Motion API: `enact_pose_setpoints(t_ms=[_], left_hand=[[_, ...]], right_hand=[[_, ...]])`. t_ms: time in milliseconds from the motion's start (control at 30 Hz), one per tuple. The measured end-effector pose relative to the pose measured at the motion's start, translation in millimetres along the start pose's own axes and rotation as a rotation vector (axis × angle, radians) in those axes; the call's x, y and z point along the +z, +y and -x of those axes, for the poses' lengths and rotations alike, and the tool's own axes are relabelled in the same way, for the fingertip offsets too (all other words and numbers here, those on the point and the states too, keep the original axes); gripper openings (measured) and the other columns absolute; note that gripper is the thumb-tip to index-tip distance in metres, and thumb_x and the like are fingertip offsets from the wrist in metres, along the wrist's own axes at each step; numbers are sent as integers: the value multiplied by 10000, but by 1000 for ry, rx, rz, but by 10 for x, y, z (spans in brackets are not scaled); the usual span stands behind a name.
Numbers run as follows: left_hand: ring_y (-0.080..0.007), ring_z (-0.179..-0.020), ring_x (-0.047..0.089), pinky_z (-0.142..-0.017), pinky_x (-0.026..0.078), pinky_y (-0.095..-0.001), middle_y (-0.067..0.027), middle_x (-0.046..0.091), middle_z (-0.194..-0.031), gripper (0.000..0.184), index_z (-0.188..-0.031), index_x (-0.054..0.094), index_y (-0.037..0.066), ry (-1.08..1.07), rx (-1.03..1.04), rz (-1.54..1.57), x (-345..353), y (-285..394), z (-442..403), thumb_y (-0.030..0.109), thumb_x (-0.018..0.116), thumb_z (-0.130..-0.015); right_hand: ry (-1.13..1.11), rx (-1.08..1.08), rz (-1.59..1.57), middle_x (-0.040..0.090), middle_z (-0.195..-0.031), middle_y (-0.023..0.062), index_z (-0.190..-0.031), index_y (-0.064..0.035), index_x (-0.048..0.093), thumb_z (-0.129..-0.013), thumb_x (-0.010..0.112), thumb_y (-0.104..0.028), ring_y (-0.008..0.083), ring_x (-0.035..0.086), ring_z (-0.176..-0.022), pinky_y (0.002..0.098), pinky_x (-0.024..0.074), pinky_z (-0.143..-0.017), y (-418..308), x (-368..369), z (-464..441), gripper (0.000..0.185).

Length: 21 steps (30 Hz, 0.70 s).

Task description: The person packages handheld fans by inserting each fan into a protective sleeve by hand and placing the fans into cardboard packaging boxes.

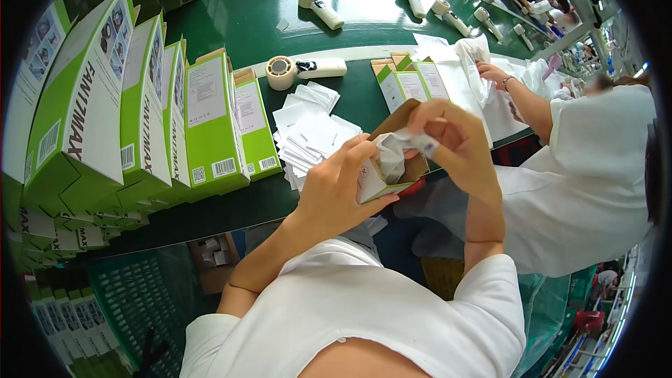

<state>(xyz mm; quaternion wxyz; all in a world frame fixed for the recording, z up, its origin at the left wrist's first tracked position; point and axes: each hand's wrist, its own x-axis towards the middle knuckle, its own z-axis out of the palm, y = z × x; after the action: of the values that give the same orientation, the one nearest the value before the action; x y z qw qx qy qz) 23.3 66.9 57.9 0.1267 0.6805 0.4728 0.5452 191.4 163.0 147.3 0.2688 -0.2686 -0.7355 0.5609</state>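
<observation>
An open carton (373,183) with a green edge is tilted in front of my chest. My left hand (336,185) grips it from the left side, fingers along its wall and thumb below. White wrapping (392,156) fills the carton's opening. Over that opening, my right hand (451,141) has its fingers curled, pinching a small white piece (424,144) with a dark mark. What the piece belongs to cannot be made out. A loose pile of folded white leaflets (315,136) lies just left of the carton.
Green-and-white boxes (210,119) stand in a row at left. Handheld fans (280,72) lie on the green table and conveyor (245,17). More small boxes (413,82) stand ahead. At right, a co-worker (581,168) handles white wrapping. A green crate (140,301) sits low at left.
</observation>
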Motion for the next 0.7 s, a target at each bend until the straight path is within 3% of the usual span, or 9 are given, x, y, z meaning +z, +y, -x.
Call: enact_pose_setpoints(t_ms=[67, 133, 167, 300, 400, 467, 533, 567, 700], left_hand=[[-279, -708, 608, -609, 493, -332, -161, 540, -1140, 685, -1161, 414, 104, -31, 15, -72, -30, 33, 46, 190, 828, -623], [-273, -708, 602, -610, 487, -322, -159, 530, -1164, 670, -1153, 425, 100, -62, 21, -139, -32, 73, 102, 181, 822, -620], [-273, -708, 602, -610, 487, -322, -159, 530, -1164, 670, -1153, 425, 100, -64, 12, -136, -26, 90, 134, 181, 822, -620], [-250, -723, 591, -624, 476, -299, -147, 510, -1197, 660, -1151, 424, 104, -307, 83, -179, -51, 151, 250, 187, 815, -626], [-239, -730, 584, -630, 472, -295, -141, 506, -1197, 646, -1147, 425, 107, -265, 54, -135, -225, 150, 301, 199, 809, -636], [-228, -738, 576, -637, 468, -292, -134, 502, -1197, 631, -1144, 426, 111, -230, 20, -91, -356, 155, 345, 211, 802, -647], [-227, -738, 575, -636, 468, -294, -134, 500, -1199, 622, -1140, 427, 112, -271, 27, -69, -428, 178, 366, 214, 798, -652], [-226, -738, 573, -636, 468, -295, -133, 499, -1202, 613, -1137, 427, 113, -313, 34, -43, -454, 200, 386, 216, 794, -657], [-225, -732, 573, -632, 471, -293, -132, 513, -1202, 594, -1118, 426, 120, -395, 48, 12, -496, 224, 429, 220, 795, -664]], right_hand=[[-75, -74, -18, 591, -982, 126, -951, 40, 557, -800, 622, -66, 265, 555, -1001, 314, 508, -748, 94, 144, 160, 196], [-135, -148, 451, 595, -948, 126, -975, 27, 572, -843, 606, -125, 290, 571, -887, 314, 467, -758, 53, 368, 298, 204], [-139, -140, 447, 595, -948, 126, -975, 27, 572, -843, 606, -125, 290, 571, -887, 314, 467, -758, 69, 357, 301, 204], [-712, -100, 656, 609, -968, 134, -1009, 21, 576, -854, 613, -172, 301, 577, -826, 298, 463, -735, 159, 212, 306, 250], [-481, -57, 386, 600, -966, 141, -956, 7, 576, -875, 582, -180, 225, 568, -758, 301, 487, -694, 53, 59, 322, 204], [88, -279, -16, 642, -982, 128, -1033, -11, 606, -845, 585, -113, 201, 613, -756, 271, 482, -742, 207, -62, 258, 215], [377, -279, -58, 647, -987, 124, -1034, -24, 621, -829, 576, -70, 150, 612, -797, 249, 481, -773, 684, -35, 2, 215], [352, -129, 161, 640, -1040, 115, -1059, -23, 609, -813, 605, -54, 182, 615, -873, 272, 478, -816, 811, 142, -158, 249], [112, -272, 766, 620, -1155, 71, -1101, -49, 613, -667, 667, 33, 251, 569, -1059, 331, 438, -955, 1446, 814, -320, 445]])
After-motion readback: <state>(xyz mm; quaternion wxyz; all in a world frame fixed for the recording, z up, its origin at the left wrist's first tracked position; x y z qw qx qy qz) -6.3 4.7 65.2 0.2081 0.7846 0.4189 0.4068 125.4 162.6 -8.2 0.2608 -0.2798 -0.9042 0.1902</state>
